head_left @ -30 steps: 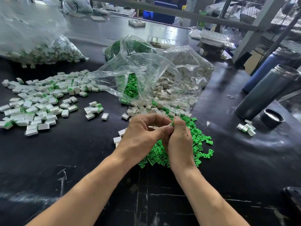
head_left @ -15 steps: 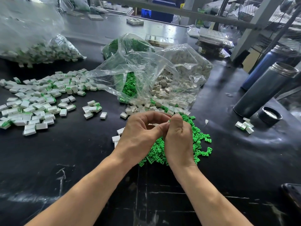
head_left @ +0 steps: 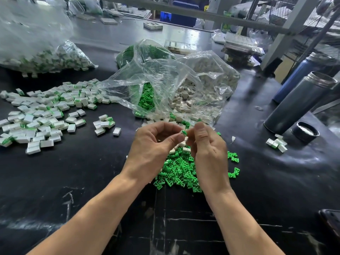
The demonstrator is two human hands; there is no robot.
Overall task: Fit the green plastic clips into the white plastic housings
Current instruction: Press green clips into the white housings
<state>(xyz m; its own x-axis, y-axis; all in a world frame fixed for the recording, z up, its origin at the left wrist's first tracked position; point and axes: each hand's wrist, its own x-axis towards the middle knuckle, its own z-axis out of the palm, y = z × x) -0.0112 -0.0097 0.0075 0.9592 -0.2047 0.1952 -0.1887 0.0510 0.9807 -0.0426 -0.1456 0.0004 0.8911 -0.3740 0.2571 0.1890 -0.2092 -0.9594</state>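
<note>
Two bare arms, with no sleeves showing up to the bottom edge of the view. A left hand (head_left: 150,151) and a right hand (head_left: 208,151), both without gloves. No rings, no watch, no bands on the wrists; short, plain nails.

1. Setting: small-parts assembly workshop.
2. Black bench (head_left: 55,181), scuffed and scratched.
3. Clear plastic bags (head_left: 165,80) of bulk green clips and white housings.
4. Loose pile of green clips (head_left: 176,172); spread of finished white pieces (head_left: 42,115).
5. Grey metal racking (head_left: 287,21) and stacked moulded trays (head_left: 241,45) behind.
</note>
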